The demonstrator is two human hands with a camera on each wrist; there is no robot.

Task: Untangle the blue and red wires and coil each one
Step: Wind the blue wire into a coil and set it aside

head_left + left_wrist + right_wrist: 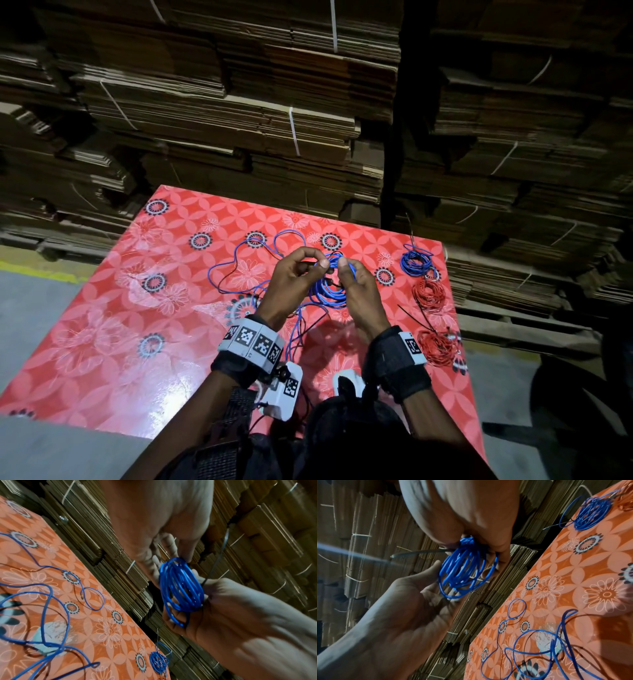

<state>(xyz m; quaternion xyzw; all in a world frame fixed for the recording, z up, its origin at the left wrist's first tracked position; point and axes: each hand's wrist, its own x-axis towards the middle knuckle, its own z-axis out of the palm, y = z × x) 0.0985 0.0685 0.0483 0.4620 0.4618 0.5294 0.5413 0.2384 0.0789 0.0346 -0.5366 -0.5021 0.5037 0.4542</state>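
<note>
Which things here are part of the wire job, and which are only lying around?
Part of the job:
- blue coil held in both hands: left hand, right hand
- loose blue wire on the table
- finished blue coil
- two red coils

Lying around:
- flowered tablecloth
- cardboard stacks

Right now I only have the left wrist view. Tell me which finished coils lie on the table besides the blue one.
Observer: The head view shows two red ones along the right edge of the table. The far red coil lies just this side of the blue coil, and the near red coil lies closer to the person.
Operator: Report any spare ties there.
Observer: One thin black strip, probably a cable tie, lies between the two red coils.
</note>
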